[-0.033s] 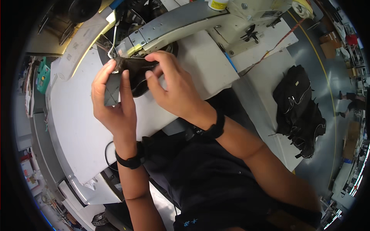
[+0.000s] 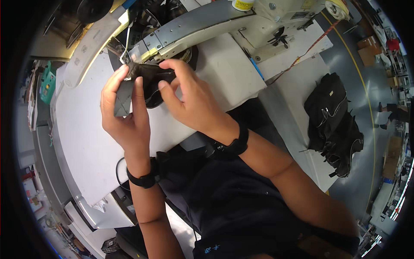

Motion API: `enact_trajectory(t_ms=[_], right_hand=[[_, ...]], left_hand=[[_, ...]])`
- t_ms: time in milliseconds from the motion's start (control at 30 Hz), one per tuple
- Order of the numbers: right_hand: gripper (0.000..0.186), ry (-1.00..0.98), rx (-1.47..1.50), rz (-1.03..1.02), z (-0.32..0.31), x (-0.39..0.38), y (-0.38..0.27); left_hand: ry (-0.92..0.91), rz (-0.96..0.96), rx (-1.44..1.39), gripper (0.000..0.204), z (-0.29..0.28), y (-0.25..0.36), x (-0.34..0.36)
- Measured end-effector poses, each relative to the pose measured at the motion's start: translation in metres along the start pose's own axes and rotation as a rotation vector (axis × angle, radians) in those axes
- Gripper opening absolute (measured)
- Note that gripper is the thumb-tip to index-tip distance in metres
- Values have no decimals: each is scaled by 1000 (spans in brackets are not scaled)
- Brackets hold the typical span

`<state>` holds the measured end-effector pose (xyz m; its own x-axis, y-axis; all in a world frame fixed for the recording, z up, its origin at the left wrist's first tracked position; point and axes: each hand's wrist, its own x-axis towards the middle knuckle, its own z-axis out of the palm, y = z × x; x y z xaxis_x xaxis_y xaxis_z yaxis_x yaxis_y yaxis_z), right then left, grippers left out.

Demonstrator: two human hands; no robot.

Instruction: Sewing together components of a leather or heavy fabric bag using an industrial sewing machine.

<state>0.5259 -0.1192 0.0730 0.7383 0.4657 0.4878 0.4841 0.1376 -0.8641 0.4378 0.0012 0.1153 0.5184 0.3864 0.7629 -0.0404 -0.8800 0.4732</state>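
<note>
A dark fabric piece with a zipper [image 2: 152, 75] lies under the head of a sewing machine [image 2: 166, 39], its zipper teeth curving round in a loop. My left hand [image 2: 126, 110] has its fingers and thumb on the piece's left end, close by the needle area. Between that thumb and the fingers a grey quilted-looking patch [image 2: 123, 98] shows below. At the piece's right side, my right hand [image 2: 196, 101] holds the zippered edge, index finger above and thumb lower. Its other fingers are curled and partly hidden. The exact stitching point is hidden by fabric and fingertips.
A white work table [image 2: 86, 151] spreads under the machine. Dark zippered pieces [image 2: 332, 125] are heaped at the right. A blue pen-like stick [image 2: 257, 69] lies near the machine base, and a white container with a yellow label [image 2: 243, 4] stands on top. A green tool [image 2: 46, 84] is at far left.
Both hands have shifted very slightly left. The fabric has turned a little, so more zipper teeth show near the machine arm and beside my right thumb.
</note>
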Motion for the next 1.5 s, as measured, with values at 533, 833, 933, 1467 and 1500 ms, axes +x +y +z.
enact_trajectory(t_ms=[533, 833, 933, 1467, 1500], right_hand=[[17, -103, -82, -35, -16, 28, -26], [23, -233, -535, -543, -34, 97, -22], [29, -226, -485, -548, -33, 103, -14], [39, -171, -399, -469, -25, 113, -13], [38, -175, -391, -459, -25, 113, -12]], left_hand=[[4, 91, 126, 33, -4, 7, 3], [66, -17, 144, 28, 11, 18, -1], [74, -33, 168, 27, 12, 19, -2], [96, -46, 200, 28, 13, 18, 3], [99, -30, 204, 28, 13, 19, 3]])
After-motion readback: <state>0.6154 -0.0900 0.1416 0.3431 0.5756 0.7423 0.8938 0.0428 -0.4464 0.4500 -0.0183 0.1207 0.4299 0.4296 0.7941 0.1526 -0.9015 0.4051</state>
